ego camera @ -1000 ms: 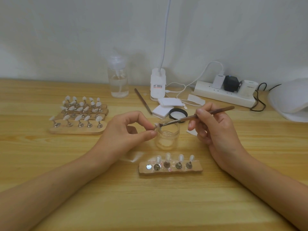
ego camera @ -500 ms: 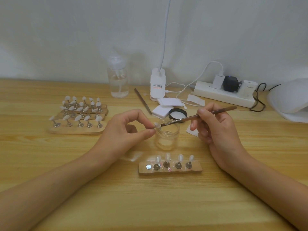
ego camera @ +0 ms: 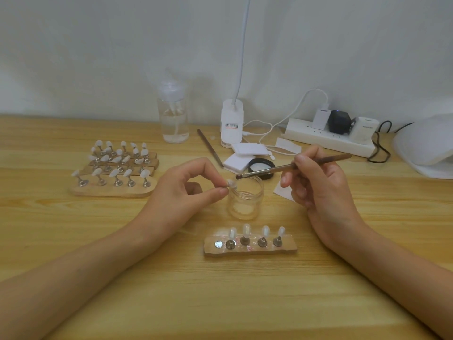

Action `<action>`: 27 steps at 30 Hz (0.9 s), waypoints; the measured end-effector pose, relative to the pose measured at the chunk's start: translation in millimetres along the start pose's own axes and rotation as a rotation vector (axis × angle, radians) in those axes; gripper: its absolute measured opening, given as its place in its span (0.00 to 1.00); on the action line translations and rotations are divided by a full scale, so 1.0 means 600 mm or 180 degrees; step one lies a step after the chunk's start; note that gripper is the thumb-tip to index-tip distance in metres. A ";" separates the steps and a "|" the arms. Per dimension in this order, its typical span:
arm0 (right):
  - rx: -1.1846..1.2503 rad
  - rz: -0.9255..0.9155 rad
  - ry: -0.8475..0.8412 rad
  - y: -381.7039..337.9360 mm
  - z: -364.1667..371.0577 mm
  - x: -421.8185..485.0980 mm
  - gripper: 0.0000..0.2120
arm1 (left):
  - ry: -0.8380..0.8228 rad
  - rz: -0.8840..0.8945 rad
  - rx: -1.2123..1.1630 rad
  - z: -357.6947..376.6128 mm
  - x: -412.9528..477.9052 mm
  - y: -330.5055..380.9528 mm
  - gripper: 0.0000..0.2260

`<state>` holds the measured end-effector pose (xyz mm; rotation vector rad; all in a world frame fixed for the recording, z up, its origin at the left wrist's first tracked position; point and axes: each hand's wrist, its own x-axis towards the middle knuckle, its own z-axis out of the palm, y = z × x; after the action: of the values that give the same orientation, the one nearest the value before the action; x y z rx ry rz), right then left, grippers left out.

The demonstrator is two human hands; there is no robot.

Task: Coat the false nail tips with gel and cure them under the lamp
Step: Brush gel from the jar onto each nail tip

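My left hand (ego camera: 186, 192) pinches a small white nail tip (ego camera: 231, 184) on its stand, held beside the rim of a clear glass gel jar (ego camera: 245, 200). In my right hand (ego camera: 318, 185) is a thin brown brush (ego camera: 291, 167), its bristles just above and right of the tip, over the jar's mouth. A wooden holder (ego camera: 250, 246) in front of the jar carries several upright tips and one bare metal disc at its left end. The white curing lamp (ego camera: 426, 143) sits at the far right edge.
Stacked wooden holders (ego camera: 112, 168) full of nail tips stand at the left. Behind the jar lie a black jar lid (ego camera: 261, 168), white pads (ego camera: 245, 153), a second brush (ego camera: 210, 147), a clear pump bottle (ego camera: 173, 114), a desk-lamp base (ego camera: 232, 123) and a power strip (ego camera: 328, 136) with cables.
The brush tip has lifted slightly off the nail tip and drawn a little to the right. My left hand has stayed in place with the tip.
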<state>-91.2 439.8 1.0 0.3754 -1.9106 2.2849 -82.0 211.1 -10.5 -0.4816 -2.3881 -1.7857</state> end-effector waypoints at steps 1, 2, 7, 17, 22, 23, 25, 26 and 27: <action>-0.0042 -0.0009 -0.0049 0.000 0.002 -0.001 0.08 | 0.0000 0.0000 0.0002 0.000 0.000 0.000 0.06; -0.0083 0.0014 -0.0062 0.000 0.003 -0.002 0.08 | -0.0004 0.0001 -0.0005 0.000 0.000 0.000 0.06; -0.0022 0.0202 0.0180 0.004 -0.001 0.002 0.08 | -0.0026 0.0026 -0.0026 -0.001 0.000 0.000 0.06; -0.0033 0.0228 0.0088 0.007 -0.002 0.004 0.08 | -0.0024 0.0059 -0.0024 -0.001 0.001 -0.002 0.06; 0.0094 0.0136 -0.0047 0.005 -0.002 0.003 0.08 | -0.0029 0.0044 -0.0027 -0.001 0.001 0.000 0.06; 0.0068 0.0122 -0.0100 0.004 -0.001 0.003 0.09 | -0.0026 0.0043 -0.0030 -0.001 0.001 0.000 0.06; 0.0017 0.0140 -0.0113 0.005 0.000 0.003 0.09 | -0.0019 0.0036 -0.0030 -0.001 0.001 0.000 0.05; 0.0008 0.0174 -0.0074 0.006 0.000 0.003 0.08 | -0.0017 0.0033 -0.0030 -0.001 0.000 0.000 0.05; 0.0003 0.0216 -0.0014 0.007 -0.001 0.004 0.07 | -0.0017 0.0036 -0.0031 -0.001 0.000 0.000 0.05</action>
<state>-94.4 439.6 -2.4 0.3208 -1.9535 2.3289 -82.3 210.2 -10.5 -0.5005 -2.3762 -1.7945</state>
